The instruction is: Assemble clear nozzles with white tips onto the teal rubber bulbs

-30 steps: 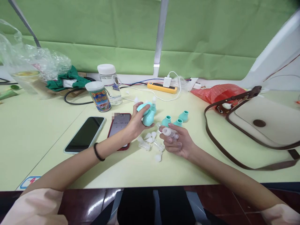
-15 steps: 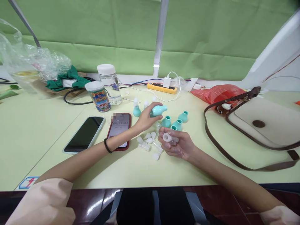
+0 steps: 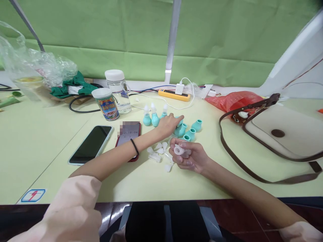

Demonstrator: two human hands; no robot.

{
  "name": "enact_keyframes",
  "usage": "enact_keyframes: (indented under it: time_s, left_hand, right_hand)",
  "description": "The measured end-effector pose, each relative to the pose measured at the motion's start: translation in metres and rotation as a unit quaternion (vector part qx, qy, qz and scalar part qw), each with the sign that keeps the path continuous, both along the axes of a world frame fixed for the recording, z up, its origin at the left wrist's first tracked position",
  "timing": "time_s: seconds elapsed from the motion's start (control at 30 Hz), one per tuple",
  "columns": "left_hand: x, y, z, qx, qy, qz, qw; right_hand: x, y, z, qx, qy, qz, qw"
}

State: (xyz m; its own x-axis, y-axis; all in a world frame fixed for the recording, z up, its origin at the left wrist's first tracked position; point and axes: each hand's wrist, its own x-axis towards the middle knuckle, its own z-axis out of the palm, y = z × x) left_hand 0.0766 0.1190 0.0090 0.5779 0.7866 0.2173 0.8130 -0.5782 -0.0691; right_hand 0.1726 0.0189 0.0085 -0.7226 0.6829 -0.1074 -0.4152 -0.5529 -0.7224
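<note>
My left hand (image 3: 169,125) reaches forward over the table, fingers curled down on a teal rubber bulb (image 3: 179,120) among other teal bulbs (image 3: 196,125). Three assembled teal bulbs with white tips (image 3: 154,117) stand upright just left of that hand. My right hand (image 3: 188,155) is held palm up nearer to me, fingers closed round a clear plastic tube (image 3: 180,150). Several small clear and white plastic parts (image 3: 158,153) lie on the table between my hands.
A red-cased phone (image 3: 128,136) and a black phone (image 3: 91,144) lie to the left. A printed can (image 3: 106,104) and a clear bottle (image 3: 118,90) stand behind them. A beige bag with brown strap (image 3: 282,134), a red plastic bag (image 3: 233,99) and a yellow power strip (image 3: 174,94) are further off.
My left hand has carried a teal bulb from near me forward and to the right, down among the loose bulbs. A third assembled bulb now stands in the row. My right hand barely moved.
</note>
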Motion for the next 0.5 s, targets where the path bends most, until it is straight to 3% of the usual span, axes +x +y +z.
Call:
enact_keyframes:
  time_s: [0.27, 0.5]
  left_hand:
    - [0.015, 0.014, 0.006, 0.005, 0.028, -0.047, 0.998]
    - [0.027, 0.033, 0.019, -0.060, 0.066, -0.102, 0.991]
  right_hand:
    - [-0.002, -0.002, -0.001, -0.005, -0.020, -0.003, 1.000]
    - [-0.002, -0.001, -0.001, -0.003, -0.023, -0.003, 1.000]
